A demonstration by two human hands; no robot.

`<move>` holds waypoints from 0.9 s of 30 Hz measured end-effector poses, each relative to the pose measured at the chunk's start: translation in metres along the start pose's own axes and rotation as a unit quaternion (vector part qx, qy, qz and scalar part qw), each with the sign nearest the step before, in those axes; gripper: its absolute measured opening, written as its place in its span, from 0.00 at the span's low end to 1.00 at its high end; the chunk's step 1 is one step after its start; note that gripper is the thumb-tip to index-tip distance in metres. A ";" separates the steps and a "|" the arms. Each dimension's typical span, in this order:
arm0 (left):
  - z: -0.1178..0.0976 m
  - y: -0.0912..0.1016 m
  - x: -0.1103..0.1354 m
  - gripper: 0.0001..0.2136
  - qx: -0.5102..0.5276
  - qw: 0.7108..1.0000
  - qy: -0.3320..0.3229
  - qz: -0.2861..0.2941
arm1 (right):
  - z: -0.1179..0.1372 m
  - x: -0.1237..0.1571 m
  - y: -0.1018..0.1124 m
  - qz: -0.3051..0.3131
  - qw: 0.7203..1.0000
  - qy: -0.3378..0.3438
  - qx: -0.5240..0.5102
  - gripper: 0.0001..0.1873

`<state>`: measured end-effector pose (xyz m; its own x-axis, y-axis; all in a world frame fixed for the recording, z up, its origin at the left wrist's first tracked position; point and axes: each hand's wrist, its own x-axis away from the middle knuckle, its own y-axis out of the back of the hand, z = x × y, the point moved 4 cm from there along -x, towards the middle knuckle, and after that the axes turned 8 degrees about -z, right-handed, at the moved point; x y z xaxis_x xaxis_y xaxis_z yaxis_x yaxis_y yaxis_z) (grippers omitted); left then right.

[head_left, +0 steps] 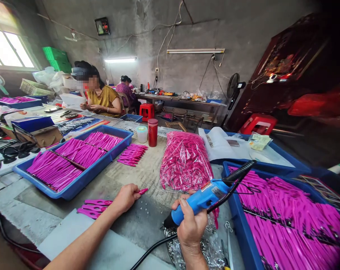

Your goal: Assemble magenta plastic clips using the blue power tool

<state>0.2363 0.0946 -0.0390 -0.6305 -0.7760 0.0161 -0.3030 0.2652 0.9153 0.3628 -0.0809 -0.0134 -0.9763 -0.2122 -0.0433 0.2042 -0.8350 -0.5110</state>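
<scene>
My left hand is closed on a small pink plastic piece, whose tip points right above the table. My right hand grips a blue electric screwdriver, its dark nose pointing down and left and its black cable trailing. Small metal rings lie scattered on the tabletop between the hands. Beneath the screwdriver is a clear bag of small metal parts. Several magenta plastic pieces rest beside my left forearm. A large clear bag of pink pieces stands beyond my right hand.
Blue trays of magenta pieces flank me, a left tray and a right tray. A red canister and white tub stand ahead. Scissors lie at lower right. A co-worker in a yellow top sits at far left.
</scene>
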 end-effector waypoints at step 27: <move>-0.003 -0.001 -0.002 0.03 0.013 0.999 0.045 0.010 | 0.010 0.004 -0.035 0.056 0.997 0.060 0.005 0.19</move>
<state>0.2401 0.0935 -0.0386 -0.5699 -0.8185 0.0723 -0.3096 0.2954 0.9038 0.3523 -0.0575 0.0132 -0.9487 -0.2434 -0.2018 0.3129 -0.8147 -0.4882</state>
